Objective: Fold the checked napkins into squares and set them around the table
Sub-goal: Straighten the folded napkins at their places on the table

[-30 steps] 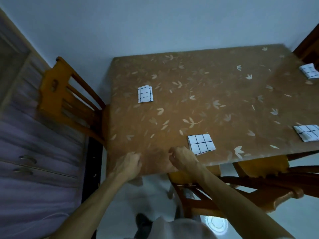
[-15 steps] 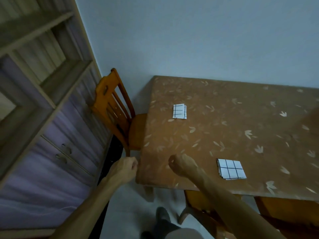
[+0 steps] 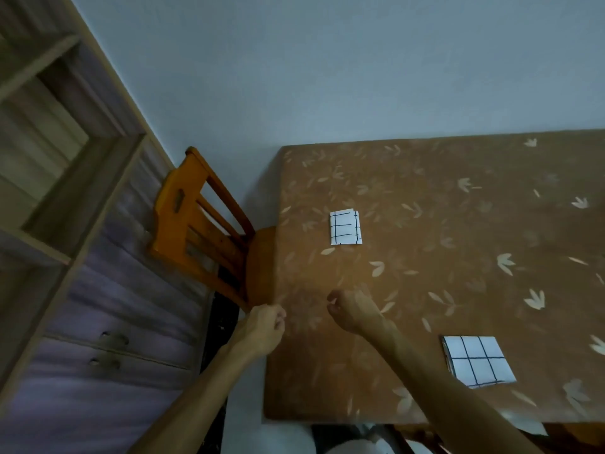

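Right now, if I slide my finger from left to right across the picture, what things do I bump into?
cupboard → chair → left hand → far napkin → near napkin. I skipped the right hand, because it lines up with the far napkin.

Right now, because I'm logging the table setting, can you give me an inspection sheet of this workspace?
Surface: brown table with a pale leaf pattern, flat.
Job's things: two folded white paper napkins with black checks lie flat, well apart; far napkin near the left edge, near napkin close to the front edge.
Clutter: nothing seen.
Grippers: left hand curled at the left table edge; right hand curled over the table; nothing seen in either.
Cables: nothing seen.
Surroundings: orange wooden chair tucked against the left side; pale wooden shelf unit with drawers; plain grey-blue wall.
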Available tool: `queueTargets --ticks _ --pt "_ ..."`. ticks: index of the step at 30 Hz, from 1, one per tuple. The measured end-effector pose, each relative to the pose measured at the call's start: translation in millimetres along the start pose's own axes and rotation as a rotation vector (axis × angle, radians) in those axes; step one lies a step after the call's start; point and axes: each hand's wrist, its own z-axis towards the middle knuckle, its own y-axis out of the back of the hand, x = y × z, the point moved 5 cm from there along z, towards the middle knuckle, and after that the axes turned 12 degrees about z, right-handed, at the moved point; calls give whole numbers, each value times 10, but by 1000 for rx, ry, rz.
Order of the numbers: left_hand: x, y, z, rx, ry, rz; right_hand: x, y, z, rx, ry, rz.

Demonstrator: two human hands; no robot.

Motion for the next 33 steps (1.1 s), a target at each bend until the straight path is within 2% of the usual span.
queueTargets --ticks 11,18,23,26,29,33 --pt "-801 187 1530 48 -80 31 -586 622 1152 -47 -201 191" --pt "-1189 182 2232 35 -118 -32 -808 726 1632 -92 -286 509" --pt "-1239 34 2610 102 -113 60 -878 817 1753 -153 -367 927" --pt "-1277 23 2695 14 -140 133 -959 766 1823 -150 -449 1132" --pt "-1274 -4 2748 -48 -165 96 -988 717 1892 -94 -483 1196" --pt "-1237 67 2788 -180 -122 -168 -857 698 2005 -104 -329 1110"
